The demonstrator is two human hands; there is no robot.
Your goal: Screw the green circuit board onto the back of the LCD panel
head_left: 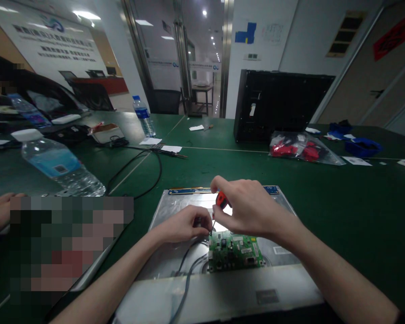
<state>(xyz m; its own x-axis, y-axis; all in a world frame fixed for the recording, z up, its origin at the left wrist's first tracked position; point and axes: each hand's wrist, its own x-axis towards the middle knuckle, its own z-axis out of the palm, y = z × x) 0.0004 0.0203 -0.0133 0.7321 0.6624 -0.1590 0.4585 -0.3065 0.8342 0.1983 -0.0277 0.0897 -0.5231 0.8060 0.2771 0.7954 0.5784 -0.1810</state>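
At a green rectangular circuit board [234,253] lying on a broad silver metal panel [176,204], we work with a thin-shafted screwdriver with a red handle [222,200], its tip down by the board's far-left corner. Our right hand [248,206] is closed around the handle; our left hand [186,223] curls its fingers beside the same corner, and whether they pinch anything we cannot tell. As we judge it, the step wants the shaft, which leans here, squared over that corner, with light pressure and slow turns, lest the tip skid across the board. Left of the board, a grey insulated cable [188,282] runs toward us, a likely snag for our left hand. Beyond the board, the panel's far edge carries a narrow blue circuit strip [185,191], best left unpressed; to the board's right, past the panel, the green tabletop [354,216] gives our right hand room to swing out.
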